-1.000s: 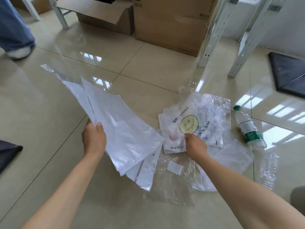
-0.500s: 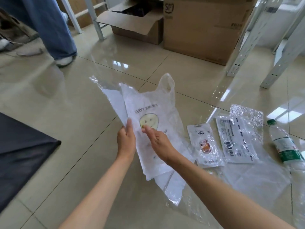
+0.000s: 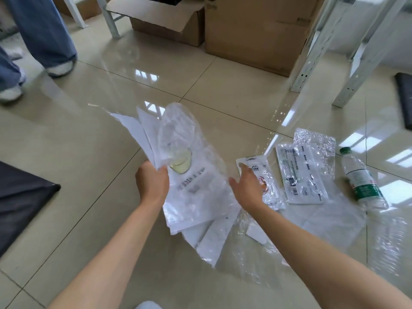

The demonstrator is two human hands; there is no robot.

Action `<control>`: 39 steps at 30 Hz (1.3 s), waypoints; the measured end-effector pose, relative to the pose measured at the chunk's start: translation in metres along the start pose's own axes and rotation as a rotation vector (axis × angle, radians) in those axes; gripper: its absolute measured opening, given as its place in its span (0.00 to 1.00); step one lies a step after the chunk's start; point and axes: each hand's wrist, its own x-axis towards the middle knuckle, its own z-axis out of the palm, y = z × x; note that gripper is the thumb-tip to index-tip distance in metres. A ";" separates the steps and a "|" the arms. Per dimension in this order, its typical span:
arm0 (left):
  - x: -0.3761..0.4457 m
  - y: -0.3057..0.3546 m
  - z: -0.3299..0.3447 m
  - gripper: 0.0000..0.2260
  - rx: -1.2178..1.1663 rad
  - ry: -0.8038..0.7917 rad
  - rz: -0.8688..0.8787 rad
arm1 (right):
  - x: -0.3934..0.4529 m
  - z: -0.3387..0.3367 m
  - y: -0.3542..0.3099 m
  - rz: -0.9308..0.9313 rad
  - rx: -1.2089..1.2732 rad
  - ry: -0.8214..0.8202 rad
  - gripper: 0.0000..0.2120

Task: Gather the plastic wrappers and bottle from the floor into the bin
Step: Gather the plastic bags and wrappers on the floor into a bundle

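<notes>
One plastic bottle (image 3: 362, 179), two printed packets (image 3: 301, 172) on floor, two cardboard boxes (image 3: 256, 30), two hands (image 3: 152, 181).

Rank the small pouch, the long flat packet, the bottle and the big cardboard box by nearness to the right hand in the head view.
From the right hand:
1. Small pouch, just beyond its fingers.
2. Long flat packet, further right.
3. Bottle, far right.
4. Big cardboard box, at the back.

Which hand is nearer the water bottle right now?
Right. The right hand hovers open over the small wrapper, left of the bottle; the left hand grips the bags, farther left.
</notes>
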 end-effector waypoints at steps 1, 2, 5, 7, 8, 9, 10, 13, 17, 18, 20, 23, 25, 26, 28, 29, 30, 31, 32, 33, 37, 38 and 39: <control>0.000 0.000 0.000 0.20 0.009 0.005 0.014 | 0.005 -0.006 0.020 0.104 -0.107 0.021 0.28; 0.000 0.000 0.001 0.20 0.016 0.003 0.022 | 0.007 -0.011 0.038 0.196 -0.194 0.022 0.28; 0.002 -0.004 0.003 0.16 0.036 -0.015 0.038 | 0.011 -0.017 0.074 0.366 -0.341 0.004 0.30; 0.002 -0.005 0.006 0.14 0.028 -0.020 0.052 | 0.016 -0.020 0.085 0.391 -0.414 -0.011 0.35; 0.001 -0.006 0.006 0.14 0.020 -0.019 0.059 | 0.019 -0.021 0.088 0.382 -0.458 -0.015 0.37; 0.001 -0.006 0.007 0.14 0.017 -0.015 0.066 | 0.022 -0.022 0.089 0.366 -0.498 -0.012 0.37; 0.001 -0.006 0.007 0.14 0.020 -0.012 0.071 | 0.024 -0.023 0.089 0.351 -0.531 -0.001 0.36; 0.001 -0.006 0.007 0.13 0.013 -0.012 0.064 | 0.026 -0.022 0.089 0.320 -0.562 0.040 0.28; -0.001 -0.005 0.008 0.16 -0.004 -0.014 0.065 | 0.027 -0.022 0.086 0.277 -0.435 0.098 0.15; -0.002 -0.005 0.008 0.14 -0.002 -0.009 0.060 | 0.026 -0.023 0.085 0.266 -0.441 0.126 0.10; -0.002 -0.005 0.008 0.14 0.003 0.011 0.053 | 0.025 -0.026 0.077 0.233 -0.438 0.208 0.06; -0.002 -0.005 0.007 0.18 -0.008 0.008 0.049 | 0.015 -0.028 0.048 0.150 -0.115 0.317 0.05; -0.003 -0.004 0.006 0.18 -0.037 -0.001 0.037 | 0.001 -0.026 0.014 0.003 0.093 0.333 0.09; -0.004 -0.003 0.005 0.18 -0.048 -0.004 0.036 | -0.009 -0.023 -0.007 -0.096 0.154 0.318 0.10; -0.006 0.001 0.006 0.18 -0.078 -0.018 0.025 | -0.029 -0.014 -0.045 -0.261 0.246 0.234 0.09; -0.007 0.002 0.006 0.17 -0.094 -0.026 0.015 | -0.038 -0.007 -0.062 -0.317 0.280 0.171 0.08; -0.008 0.004 0.005 0.14 -0.116 -0.035 0.004 | -0.046 0.000 -0.077 -0.356 0.312 0.111 0.08; -0.009 0.004 0.004 0.10 -0.147 -0.046 -0.005 | -0.051 0.006 -0.089 -0.379 0.352 0.055 0.07; -0.009 0.005 0.003 0.06 -0.183 -0.061 -0.013 | -0.055 0.011 -0.098 -0.393 0.397 0.004 0.07; -0.009 0.004 0.002 0.05 -0.222 -0.078 -0.020 | -0.058 0.015 -0.104 -0.399 0.433 -0.033 0.09; -0.009 0.000 -0.002 0.11 -0.361 -0.147 -0.056 | -0.056 0.026 -0.109 -0.386 0.527 -0.112 0.12; -0.009 -0.001 -0.003 0.12 -0.366 -0.173 -0.052 | -0.054 0.028 -0.107 -0.380 0.551 -0.142 0.14; -0.010 -0.003 -0.003 0.12 -0.356 -0.202 -0.046 | -0.053 0.029 -0.106 -0.372 0.566 -0.174 0.17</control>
